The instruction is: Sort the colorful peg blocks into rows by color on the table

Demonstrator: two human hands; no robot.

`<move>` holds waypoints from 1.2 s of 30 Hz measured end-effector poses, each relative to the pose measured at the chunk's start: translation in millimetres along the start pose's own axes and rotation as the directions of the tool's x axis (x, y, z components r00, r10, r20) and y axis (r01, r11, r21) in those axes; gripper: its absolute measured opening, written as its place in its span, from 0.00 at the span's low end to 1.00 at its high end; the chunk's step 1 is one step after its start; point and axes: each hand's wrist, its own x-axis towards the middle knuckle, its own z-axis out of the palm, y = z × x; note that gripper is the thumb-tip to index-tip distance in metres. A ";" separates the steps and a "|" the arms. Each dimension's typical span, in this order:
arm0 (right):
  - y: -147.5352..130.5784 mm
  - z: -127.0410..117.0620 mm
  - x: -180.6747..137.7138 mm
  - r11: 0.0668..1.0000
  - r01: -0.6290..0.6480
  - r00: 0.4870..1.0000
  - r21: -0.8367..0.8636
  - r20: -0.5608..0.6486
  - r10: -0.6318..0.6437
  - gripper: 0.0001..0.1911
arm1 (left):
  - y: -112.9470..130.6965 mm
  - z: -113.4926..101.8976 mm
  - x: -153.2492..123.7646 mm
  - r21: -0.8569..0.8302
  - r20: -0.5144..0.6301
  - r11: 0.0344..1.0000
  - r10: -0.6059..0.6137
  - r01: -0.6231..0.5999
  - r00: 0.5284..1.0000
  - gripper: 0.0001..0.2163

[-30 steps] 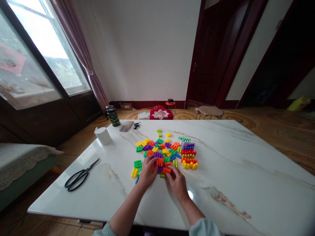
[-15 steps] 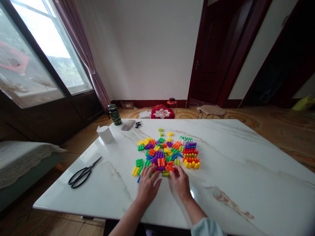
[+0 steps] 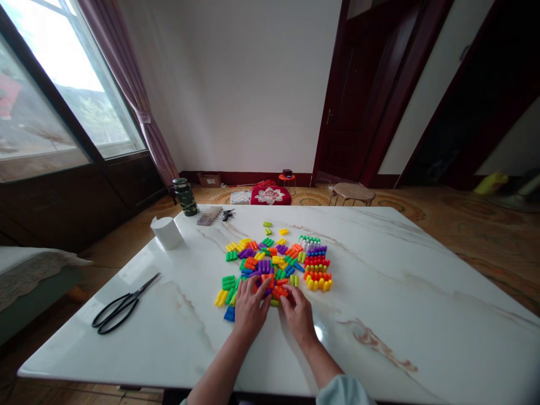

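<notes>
A loose pile of colourful plastic building pieces [image 3: 265,265], shaped like short joined tubes, lies on the white marble-patterned table [image 3: 189,349]. My left hand [image 3: 250,306] is over the near left part of the pile, fingers apart and bent, with the index finger at the orange and purple pieces. My right hand [image 3: 298,314] is closed at the near edge, thumb and fingertips on an orange plastic piece [image 3: 280,291]. Blue pieces [image 3: 229,314] lie left of my left hand. Right of the pile stand neat rows of rounded plastic pieces [image 3: 317,261], sorted by colour.
Black-handled scissors [image 3: 122,308] lie at the table's left. Behind them are a white paper roll [image 3: 167,232], a camouflage flask [image 3: 184,197], a pixelated item [image 3: 210,215] and keys [image 3: 228,214]. A round stool [image 3: 352,192] stands beyond the table's far edge.
The view has shifted, so the scene sits slightly further left. My left index finger has reached further over the orange and purple pieces. My right hand stays at the orange piece.
</notes>
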 end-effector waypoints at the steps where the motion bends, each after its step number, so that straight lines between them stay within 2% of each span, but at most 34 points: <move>1: -0.3 0.2 -0.1 1.000 0.005 1.000 -0.005 0.008 -0.005 0.14 | -1.0 1.3 -0.3 -0.009 0.003 1.000 0.009 -0.009 1.000 0.19; 4: -2.4 -0.2 0.0 0.999 0.024 0.999 -0.021 0.032 -0.023 0.13 | -4.3 5.5 -1.4 -0.034 0.013 0.998 0.045 -0.044 0.999 0.18; 9: -3.8 -1.1 0.1 0.999 0.023 0.999 -0.033 0.038 -0.021 0.12 | -8.3 11.3 -3.6 -0.042 0.015 0.996 0.080 -0.079 0.997 0.23; 17: -2.2 -0.9 0.2 0.998 -0.058 0.997 -0.007 -0.058 0.057 0.11 | -8.0 10.1 -2.7 -0.113 0.003 0.992 0.062 -0.061 0.998 0.18; 22: -2.2 -1.6 0.1 0.995 -0.096 0.993 0.013 -0.067 0.096 0.11 | -4.3 5.5 -2.3 -0.142 0.015 0.989 0.048 -0.046 0.999 0.17; 33: -2.9 -1.9 0.3 0.998 -0.007 0.994 0.055 -0.112 0.014 0.09 | 4.4 -2.1 -0.8 -0.043 0.055 0.999 0.033 -0.031 0.998 0.07; 36: -0.2 -1.1 -1.6 0.999 0.002 0.997 0.037 -0.083 0.001 0.15 | 3.4 0.0 -1.0 -0.026 0.041 0.999 0.044 -0.043 0.998 0.06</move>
